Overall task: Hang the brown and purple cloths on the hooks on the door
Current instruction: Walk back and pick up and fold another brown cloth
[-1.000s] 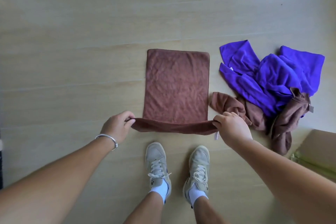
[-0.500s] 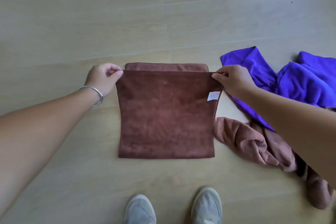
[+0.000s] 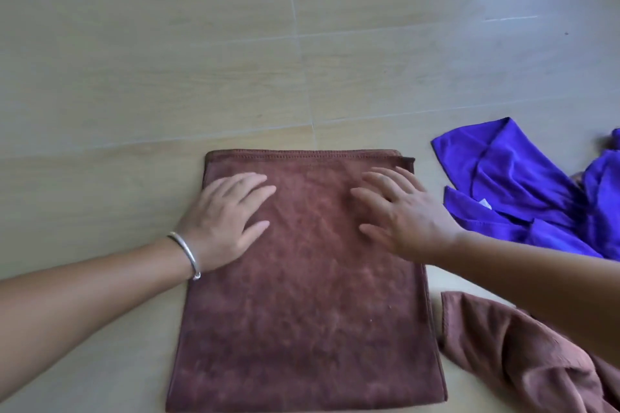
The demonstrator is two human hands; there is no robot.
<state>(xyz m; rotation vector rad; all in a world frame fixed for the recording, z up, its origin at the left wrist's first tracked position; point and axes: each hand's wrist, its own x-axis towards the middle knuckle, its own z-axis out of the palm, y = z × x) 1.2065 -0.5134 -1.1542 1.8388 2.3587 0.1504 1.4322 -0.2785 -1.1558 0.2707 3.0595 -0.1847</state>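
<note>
1. Across the whole frame a pale wood-look floor (image 3: 134,43) is lying under everything, with thin seam lines running through it.
2. Centre to lower centre: a folded brown cloth (image 3: 302,329) is lying flat on the floor as a neat rectangle, stitched edge at the top, a corner of the lower layer poking out at upper right.
3. Lower left: the left forearm is coming in from the frame edge, the left hand (image 3: 224,214) lying palm down on the cloth's upper left part, fingers straight and slightly spread, gripping nothing.
4. Right edge: the right forearm is coming in across the lower right, the right hand (image 3: 402,211) lying over the cloth's upper right part, fingers (image 3: 379,178) extended and spread, gripping nothing. It is motion-blurred; cannot tell whether the palm is touching.
5. Right of centre: a crumpled purple cloth (image 3: 523,191) is lying on the floor near the brown one, apart from it, running out of frame; small white tag showing.
6. Lower right corner: a second brown cloth (image 3: 503,359) is lying bunched up just beside the folded one, partly hidden by the right arm.
7. Left wrist: a silver bangle (image 3: 188,253) is sitting on it.
</note>
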